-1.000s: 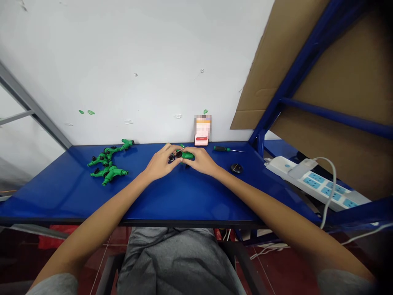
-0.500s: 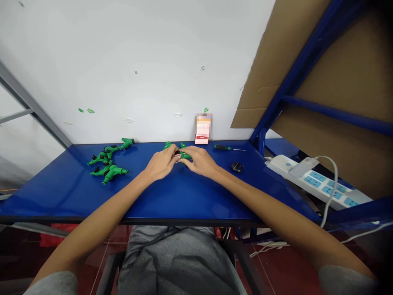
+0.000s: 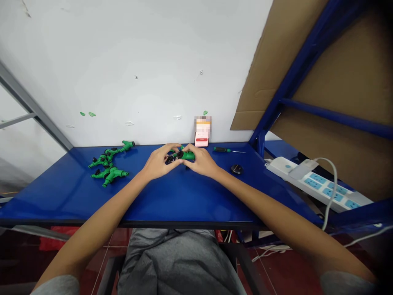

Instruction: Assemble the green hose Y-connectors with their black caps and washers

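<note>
In front of me, near the back of the blue table (image 3: 184,196), a green hose splitter (image 3: 189,155) with black parts is between my two hands. My right hand (image 3: 202,161) grips its green body, thumb below and fingers above. At the black end, my left hand (image 3: 159,163) curls its thumb and fingers around the piece. The fingers hide part of it. Several similar green hose splitters (image 3: 112,175) with black knobs lie grouped on the left of the table.
A screwdriver (image 3: 221,149) and a black computer mouse (image 3: 236,169) lie to the right of my hands. A lit phone (image 3: 202,139) leans on the white wall. Farther right are a white power strip (image 3: 316,182) with a cable and a blue metal frame (image 3: 260,141).
My left hand's fingers closed in against the splitter half a second ago and are now spread wider around its black end. My right hand keeps its hold, nearly in place.
</note>
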Available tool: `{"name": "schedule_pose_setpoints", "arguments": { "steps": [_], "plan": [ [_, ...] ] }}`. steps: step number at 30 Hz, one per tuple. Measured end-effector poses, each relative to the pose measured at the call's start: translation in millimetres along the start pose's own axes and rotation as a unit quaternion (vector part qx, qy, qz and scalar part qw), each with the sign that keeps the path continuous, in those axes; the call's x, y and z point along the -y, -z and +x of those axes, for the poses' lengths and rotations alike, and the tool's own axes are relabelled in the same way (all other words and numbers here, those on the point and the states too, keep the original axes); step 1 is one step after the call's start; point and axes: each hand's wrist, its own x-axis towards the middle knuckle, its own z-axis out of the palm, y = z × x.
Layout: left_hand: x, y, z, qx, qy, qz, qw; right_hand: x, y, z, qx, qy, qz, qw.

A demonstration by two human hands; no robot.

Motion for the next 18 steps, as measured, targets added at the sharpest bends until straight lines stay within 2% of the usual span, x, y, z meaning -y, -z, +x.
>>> {"name": "schedule_pose_setpoints", "arguments": {
  "steps": [2,5,7,9,13,18],
  "plan": [
    [-1.6,-0.3,-1.0,0.003,-0.012,0.025,1.000,0.4,0.3,0.5,0.004,0.001,0.011,1.000],
    [-3.3,2.1,-1.3,0.018,0.034,0.073,0.997,1.0,-0.7,0.2,0.009,-0.002,0.024,1.000],
    [-4.4,4.5,-0.8,0.009,0.053,0.079,0.995,0.3,-1.6,-0.1,0.007,-0.007,0.026,1.000],
    [-5.6,5.7,-0.5,0.000,0.042,0.058,0.997,-1.3,-2.1,-0.4,0.007,-0.010,0.023,1.000],
    [-7.1,4.0,-0.5,0.038,0.004,0.055,0.998,-4.1,-2.4,-0.8,0.006,-0.005,0.016,1.000],
    [-3.7,4.3,0.5,0.045,0.077,0.097,0.991,-4.6,-2.3,-0.8,0.017,-0.007,0.015,1.000]
  ]
}}
